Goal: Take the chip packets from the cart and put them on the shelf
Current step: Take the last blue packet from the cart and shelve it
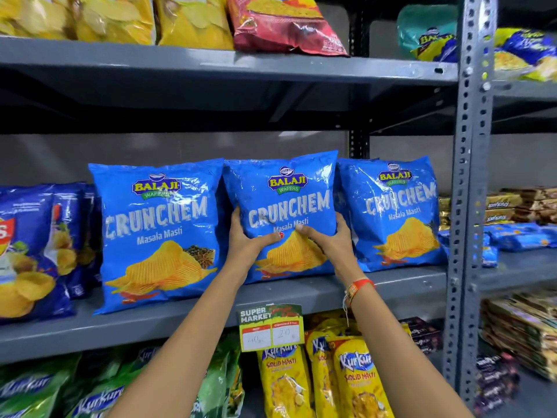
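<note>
Head view takes in a grey shelf (301, 294) running from 9 to 3 o'clock, with a slotted upright (470, 176) at 3 o'clock. On this shelf stand three blue Crunchem packets: the left packet (159, 233) at 9 o'clock, the right packet (398, 212) at 3 o'clock, and the middle packet (286, 212) between them, touching both. It stands upright, long axis vertical, its base on the shelf. Both hands hold it: left hand (245, 239) clasps its lower left side, right hand (328, 236) its lower right, thumbs on the front. Neither hand is clearly nearer. Letting go probably comes next, and the packet looks settled enough to stay up. Kurkure packs (355, 381) fill the tier at 6 o'clock. No cart is in view.
</note>
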`<state>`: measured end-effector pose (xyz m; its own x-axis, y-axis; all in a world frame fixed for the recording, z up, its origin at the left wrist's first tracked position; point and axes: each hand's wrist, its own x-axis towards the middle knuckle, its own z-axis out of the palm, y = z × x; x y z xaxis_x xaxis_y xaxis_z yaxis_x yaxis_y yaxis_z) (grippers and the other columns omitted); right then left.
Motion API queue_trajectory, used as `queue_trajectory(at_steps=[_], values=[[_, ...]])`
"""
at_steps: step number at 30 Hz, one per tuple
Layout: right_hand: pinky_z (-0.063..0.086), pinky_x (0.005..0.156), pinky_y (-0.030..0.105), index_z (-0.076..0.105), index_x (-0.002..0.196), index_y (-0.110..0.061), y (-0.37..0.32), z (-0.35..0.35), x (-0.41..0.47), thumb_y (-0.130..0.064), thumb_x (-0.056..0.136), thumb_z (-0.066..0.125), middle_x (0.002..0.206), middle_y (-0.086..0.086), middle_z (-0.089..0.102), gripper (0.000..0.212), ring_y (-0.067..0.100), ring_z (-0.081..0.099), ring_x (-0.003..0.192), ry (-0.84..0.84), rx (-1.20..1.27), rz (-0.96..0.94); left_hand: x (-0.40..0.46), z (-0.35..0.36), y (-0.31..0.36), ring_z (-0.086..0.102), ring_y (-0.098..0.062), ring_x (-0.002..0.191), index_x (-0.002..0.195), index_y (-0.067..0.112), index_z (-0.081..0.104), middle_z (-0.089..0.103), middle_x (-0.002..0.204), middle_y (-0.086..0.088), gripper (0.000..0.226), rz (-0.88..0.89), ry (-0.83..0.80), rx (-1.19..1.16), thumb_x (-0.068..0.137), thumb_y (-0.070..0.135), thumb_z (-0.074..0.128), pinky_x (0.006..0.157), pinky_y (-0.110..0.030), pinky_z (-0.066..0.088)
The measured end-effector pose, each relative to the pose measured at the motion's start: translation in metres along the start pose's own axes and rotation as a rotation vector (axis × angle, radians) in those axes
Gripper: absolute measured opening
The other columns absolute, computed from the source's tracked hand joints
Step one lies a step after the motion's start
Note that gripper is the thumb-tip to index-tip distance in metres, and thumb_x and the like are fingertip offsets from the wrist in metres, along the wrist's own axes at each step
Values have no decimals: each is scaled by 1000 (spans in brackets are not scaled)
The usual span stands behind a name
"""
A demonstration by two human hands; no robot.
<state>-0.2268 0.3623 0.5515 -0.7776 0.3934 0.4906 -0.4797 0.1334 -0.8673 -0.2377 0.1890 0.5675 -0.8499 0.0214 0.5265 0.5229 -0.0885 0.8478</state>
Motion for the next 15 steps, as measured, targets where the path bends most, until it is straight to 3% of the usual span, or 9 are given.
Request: queue_trajectory(at_steps=[6,8,11,13,15], values=[[50,99,38,42,121,-29,-2,-3,-7,-40,59,87,102,-21,53,77,12,56,105,45,-103,-40,-6,2,0,54,-18,114,138,17,29,54,123,1,94,50,33,59,62,4,81,91,-33,48],[48,101,40,40,127,-26,-4,-3,-12,-45,59,86,112,-13,51,84,14,51,115,73,-142,-54,-7,3,0,54,-19,115,139,18,28,52,120,3,95,55,34,84,62,6,82,90,-33,47],[50,94,45,39,131,-27,-11,-3,-29,-57,56,82,124,-1,49,91,20,48,119,208,-246,-149,-13,1,1,48,-19,125,139,22,25,49,134,1,97,90,74,136,62,17,83,103,-39,44],[50,90,46,43,128,-29,-20,0,-44,-56,59,80,123,-1,52,83,20,50,115,338,-261,-265,-24,-1,6,42,-17,129,139,23,26,43,141,0,90,168,146,177,67,23,80,108,-38,39],[50,90,47,49,121,-29,-31,9,-62,-44,65,79,116,-4,54,66,20,52,109,421,-211,-359,-40,-6,15,44,-15,124,136,22,33,45,134,3,74,286,232,206,74,21,74,102,-30,40]])
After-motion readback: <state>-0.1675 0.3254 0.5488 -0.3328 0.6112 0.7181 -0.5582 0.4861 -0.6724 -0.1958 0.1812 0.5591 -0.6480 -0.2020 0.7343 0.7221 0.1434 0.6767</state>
